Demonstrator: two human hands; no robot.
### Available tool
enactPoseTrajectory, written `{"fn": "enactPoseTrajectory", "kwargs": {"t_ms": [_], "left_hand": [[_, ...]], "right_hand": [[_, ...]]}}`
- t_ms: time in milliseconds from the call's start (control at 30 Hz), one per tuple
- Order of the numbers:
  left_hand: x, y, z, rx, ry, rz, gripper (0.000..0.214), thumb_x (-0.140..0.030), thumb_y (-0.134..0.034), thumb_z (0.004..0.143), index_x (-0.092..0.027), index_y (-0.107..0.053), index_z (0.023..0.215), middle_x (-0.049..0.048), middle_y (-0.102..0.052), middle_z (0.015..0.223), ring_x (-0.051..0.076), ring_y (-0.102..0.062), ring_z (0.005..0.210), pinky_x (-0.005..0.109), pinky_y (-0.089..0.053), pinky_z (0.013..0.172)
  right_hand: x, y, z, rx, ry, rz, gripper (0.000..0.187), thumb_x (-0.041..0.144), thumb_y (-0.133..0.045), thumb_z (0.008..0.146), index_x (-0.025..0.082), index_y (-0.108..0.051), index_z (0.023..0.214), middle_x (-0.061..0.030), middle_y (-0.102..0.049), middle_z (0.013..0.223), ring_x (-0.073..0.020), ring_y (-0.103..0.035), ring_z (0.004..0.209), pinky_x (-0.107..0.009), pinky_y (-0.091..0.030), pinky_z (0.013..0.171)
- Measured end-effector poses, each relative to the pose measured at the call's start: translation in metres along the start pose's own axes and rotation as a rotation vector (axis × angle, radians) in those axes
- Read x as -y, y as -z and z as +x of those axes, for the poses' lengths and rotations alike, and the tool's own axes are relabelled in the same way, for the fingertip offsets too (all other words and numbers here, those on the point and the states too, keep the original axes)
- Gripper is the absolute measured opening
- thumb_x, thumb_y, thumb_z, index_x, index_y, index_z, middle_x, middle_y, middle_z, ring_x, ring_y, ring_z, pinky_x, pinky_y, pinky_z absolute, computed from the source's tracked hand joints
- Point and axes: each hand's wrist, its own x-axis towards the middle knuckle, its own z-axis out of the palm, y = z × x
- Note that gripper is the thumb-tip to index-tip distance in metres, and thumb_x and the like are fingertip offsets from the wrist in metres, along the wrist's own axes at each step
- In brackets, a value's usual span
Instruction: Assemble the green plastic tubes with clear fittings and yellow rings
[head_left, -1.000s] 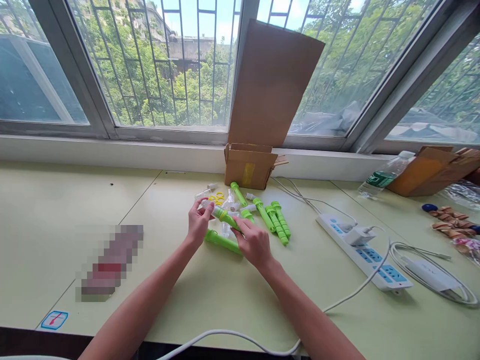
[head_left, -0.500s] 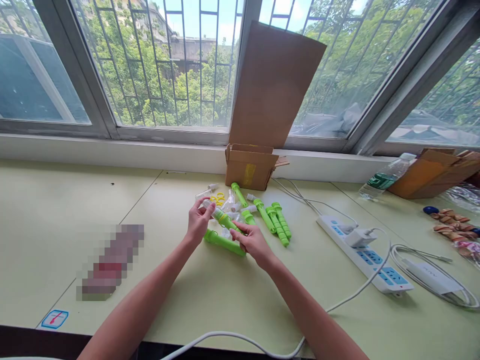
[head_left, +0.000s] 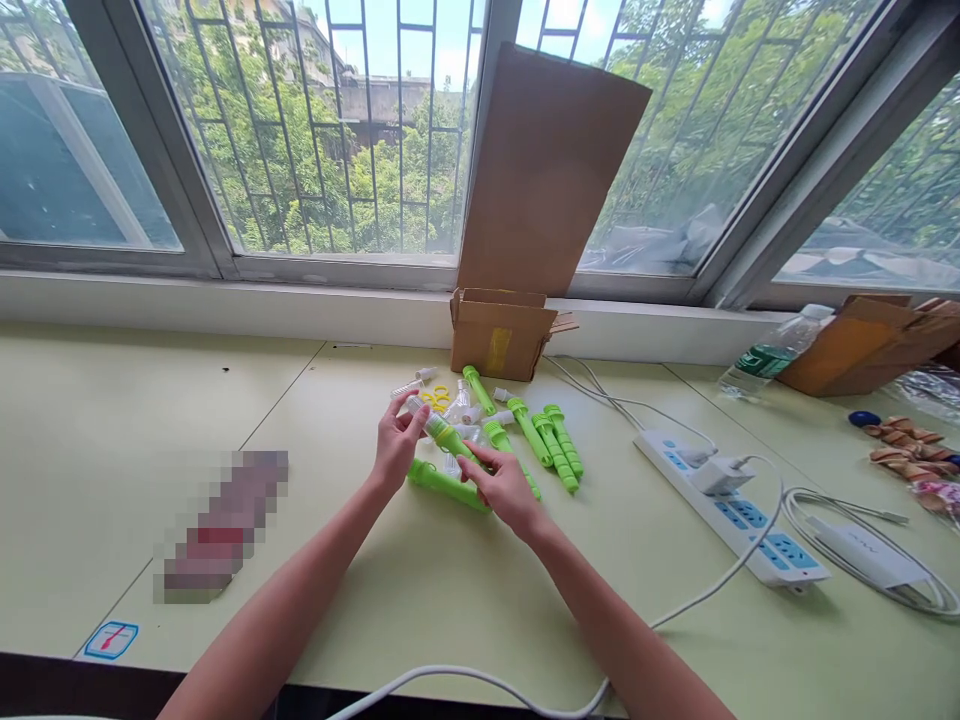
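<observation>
L hand pinches clear end piece of a green tube — tube slants btwn both hands, mid-tabletop. Yellow rings just beyond; 2nd tube lies nearer. R hand has fingers closed on green tube's lower part. Further R — loose tubes, white power strip w/ charger, then bottle nr window.

The right hand has moved down the held green tube, nearer the table front, uncovering another tube end.
</observation>
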Motion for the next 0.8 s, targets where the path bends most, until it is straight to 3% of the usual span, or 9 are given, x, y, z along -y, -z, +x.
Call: {"fn": "enactPoseTrajectory", "kwargs": {"t_ms": [67,133,333,567,800], "left_hand": [[0.001,-0.001,-0.001,-0.018,0.013,-0.005,0.055,-0.044,-0.068,0.074,-0.019,-0.050,0.120,0.0025,-0.068,0.074,0.017,-0.066,0.073,0.031,-0.054,0.070],[0.003,-0.001,-0.001,-0.029,0.031,-0.007,0.057,-0.044,-0.069,0.073,-0.019,-0.048,0.120,0.0033,-0.068,0.076,0.018,-0.067,0.074,0.032,-0.055,0.071],[0.007,-0.002,0.000,-0.023,0.079,-0.019,0.054,-0.045,-0.072,0.070,-0.017,-0.053,0.112,0.0030,-0.068,0.076,0.016,-0.067,0.069,0.033,-0.056,0.071],[0.003,-0.003,0.000,0.041,0.125,-0.055,0.049,-0.048,-0.071,0.070,-0.013,-0.061,0.102,0.0081,-0.072,0.085,0.020,-0.069,0.074,0.035,-0.056,0.075],[0.002,-0.002,0.001,0.015,0.131,-0.069,0.047,-0.048,-0.071,0.070,-0.012,-0.063,0.100,0.0091,-0.071,0.088,0.019,-0.069,0.076,0.033,-0.056,0.075]], "right_hand": [[-0.006,-0.003,0.000,-0.122,0.151,-0.173,0.044,0.043,-0.059,0.082,0.018,-0.065,0.117,-0.0063,-0.070,0.089,-0.0190,-0.063,0.074,-0.029,-0.049,0.063],[-0.012,-0.002,0.001,-0.196,0.282,-0.359,0.040,0.038,-0.057,0.084,0.020,-0.063,0.120,-0.0076,-0.070,0.101,-0.0225,-0.064,0.086,-0.031,-0.049,0.072],[-0.018,0.002,0.000,-0.349,0.447,-0.832,0.036,0.030,-0.052,0.090,0.025,-0.060,0.125,-0.0047,-0.071,0.090,-0.0162,-0.062,0.067,-0.025,-0.041,0.055],[-0.021,0.006,0.000,-0.425,0.569,-1.003,0.037,0.026,-0.049,0.092,0.025,-0.058,0.128,-0.0063,-0.069,0.092,-0.0155,-0.060,0.072,-0.024,-0.036,0.055],[-0.017,0.008,-0.001,-0.420,0.640,-1.109,0.037,0.020,-0.046,0.093,0.024,-0.057,0.128,-0.0076,-0.068,0.095,-0.0166,-0.060,0.076,-0.025,-0.038,0.060]]}}
